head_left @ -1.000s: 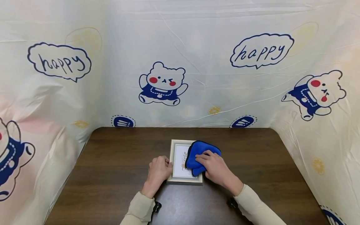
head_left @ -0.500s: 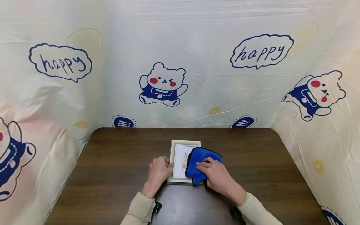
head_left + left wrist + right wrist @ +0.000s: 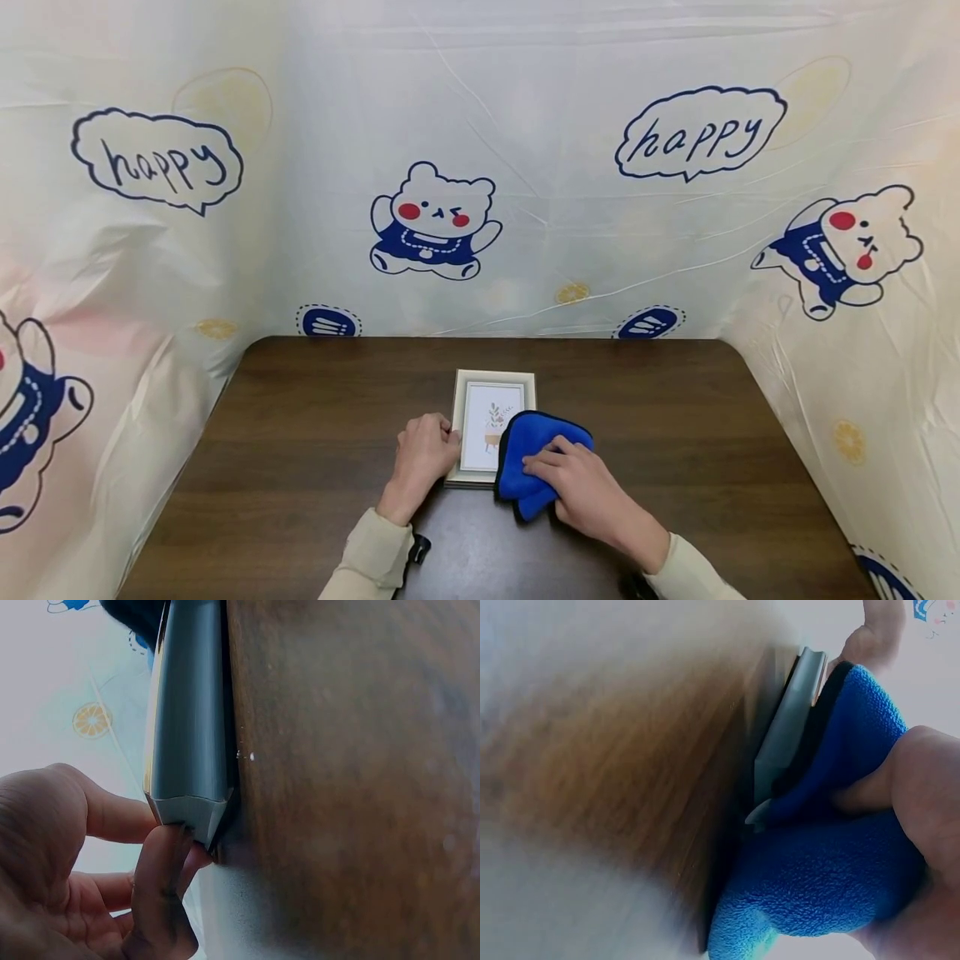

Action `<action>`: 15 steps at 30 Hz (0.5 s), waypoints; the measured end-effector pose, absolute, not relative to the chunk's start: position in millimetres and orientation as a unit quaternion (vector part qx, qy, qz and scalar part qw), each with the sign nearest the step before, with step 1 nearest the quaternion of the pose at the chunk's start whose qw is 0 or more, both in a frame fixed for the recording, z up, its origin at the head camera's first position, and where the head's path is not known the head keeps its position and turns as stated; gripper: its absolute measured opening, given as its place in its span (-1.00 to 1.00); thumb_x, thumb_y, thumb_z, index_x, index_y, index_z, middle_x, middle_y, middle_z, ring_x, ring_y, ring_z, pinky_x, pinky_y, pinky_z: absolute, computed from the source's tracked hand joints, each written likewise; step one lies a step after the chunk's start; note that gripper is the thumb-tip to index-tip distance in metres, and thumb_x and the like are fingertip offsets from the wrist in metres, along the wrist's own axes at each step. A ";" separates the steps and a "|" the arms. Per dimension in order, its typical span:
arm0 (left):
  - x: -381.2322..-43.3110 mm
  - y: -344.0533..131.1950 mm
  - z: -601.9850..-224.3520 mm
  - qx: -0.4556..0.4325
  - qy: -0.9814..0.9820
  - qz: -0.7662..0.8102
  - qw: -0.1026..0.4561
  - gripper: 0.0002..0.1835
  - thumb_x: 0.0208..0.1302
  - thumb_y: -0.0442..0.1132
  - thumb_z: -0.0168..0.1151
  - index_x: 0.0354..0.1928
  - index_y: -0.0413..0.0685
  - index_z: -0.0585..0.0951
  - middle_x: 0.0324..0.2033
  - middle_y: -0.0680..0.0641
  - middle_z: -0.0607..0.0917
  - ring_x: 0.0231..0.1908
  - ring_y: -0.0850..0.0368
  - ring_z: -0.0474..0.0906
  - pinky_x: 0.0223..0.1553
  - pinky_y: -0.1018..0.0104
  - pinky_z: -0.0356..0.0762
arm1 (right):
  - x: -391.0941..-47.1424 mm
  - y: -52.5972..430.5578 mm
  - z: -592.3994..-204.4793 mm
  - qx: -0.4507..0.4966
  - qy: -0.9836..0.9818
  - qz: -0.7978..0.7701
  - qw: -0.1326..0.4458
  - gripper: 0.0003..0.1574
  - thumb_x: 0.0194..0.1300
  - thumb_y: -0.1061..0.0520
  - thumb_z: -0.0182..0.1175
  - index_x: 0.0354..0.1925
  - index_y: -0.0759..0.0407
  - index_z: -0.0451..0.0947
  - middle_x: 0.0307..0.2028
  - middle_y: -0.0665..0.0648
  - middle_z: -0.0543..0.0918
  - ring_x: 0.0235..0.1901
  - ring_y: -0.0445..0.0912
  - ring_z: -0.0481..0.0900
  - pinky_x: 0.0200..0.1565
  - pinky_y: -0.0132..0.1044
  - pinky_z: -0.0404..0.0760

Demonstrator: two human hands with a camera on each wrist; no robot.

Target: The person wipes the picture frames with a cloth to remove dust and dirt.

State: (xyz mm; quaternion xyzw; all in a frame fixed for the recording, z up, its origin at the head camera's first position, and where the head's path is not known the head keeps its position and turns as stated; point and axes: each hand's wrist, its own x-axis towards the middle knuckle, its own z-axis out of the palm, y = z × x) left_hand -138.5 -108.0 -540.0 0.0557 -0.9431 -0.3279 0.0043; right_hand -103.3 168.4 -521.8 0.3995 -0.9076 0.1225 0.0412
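A picture frame [image 3: 493, 392] with a pale border and a plant print lies face up on the table. My left hand [image 3: 422, 460] holds its left edge. In the left wrist view, curled fingertips [image 3: 161, 847] press against the side of the grey frame edge [image 3: 191, 712]. My right hand [image 3: 588, 483] grips a folded blue cloth [image 3: 536, 437] with black trim, its fingers sunk into the fold. The cloth covers the lower right corner of the frame and hangs past its front edge. In the right wrist view the fleecy cloth [image 3: 817, 870] bulges around the thumb.
The dark wooden table [image 3: 322, 400] stretches out around the frame on all sides. Behind it and at both sides hangs a pale curtain [image 3: 570, 242] printed with bears and "happy" bubbles. A black strap piece [image 3: 421, 548] shows at the left cuff.
My right hand has drawn the blue cloth down over the frame toward me, uncovering the upper right of the frame and the plant print. The left hand keeps its place at the edge.
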 end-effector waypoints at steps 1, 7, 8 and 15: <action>-138.5 -107.9 -539.9 0.055 -0.943 -0.328 0.003 -0.87 0.32 -0.19 0.42 -0.34 -0.09 0.75 -0.49 0.04 0.72 -0.40 0.01 0.67 -0.25 -0.05 0.66 | -102.2 168.8 -522.0 0.401 -0.907 0.126 0.041 -0.36 0.08 0.41 0.31 0.11 -0.02 0.77 0.14 -0.06 0.79 0.08 -0.04 0.59 0.13 -0.05 0.67; -139.0 -107.6 -539.2 0.056 -0.943 -0.328 0.004 -0.87 0.31 -0.19 0.42 -0.37 -0.07 0.74 -0.49 0.03 0.71 -0.41 0.00 0.66 -0.26 -0.06 0.65 | -99.4 171.4 -522.0 0.407 -0.901 0.146 0.044 -0.34 0.04 0.46 0.30 0.08 -0.03 0.76 0.05 -0.09 0.81 0.01 -0.08 0.58 0.07 -0.09 0.67; -139.0 -107.6 -539.0 0.056 -0.943 -0.328 0.004 -0.87 0.31 -0.19 0.42 -0.37 -0.07 0.74 -0.49 0.03 0.71 -0.41 0.01 0.65 -0.26 -0.05 0.65 | -99.6 171.9 -521.8 0.410 -0.899 0.149 0.045 -0.33 0.02 0.47 0.30 0.07 -0.03 0.76 0.04 -0.09 0.81 0.00 -0.09 0.57 0.06 -0.10 0.66; -137.9 -107.5 -537.3 0.060 -0.942 -0.331 0.000 -0.86 0.32 -0.19 0.43 -0.36 -0.09 0.74 -0.49 0.02 0.71 -0.41 0.02 0.64 -0.23 -0.05 0.66 | -102.4 174.5 -518.8 0.419 -0.890 0.177 0.025 -0.29 -0.02 0.49 0.25 0.07 0.00 0.76 0.01 -0.09 0.80 -0.02 -0.11 0.58 0.00 -0.13 0.66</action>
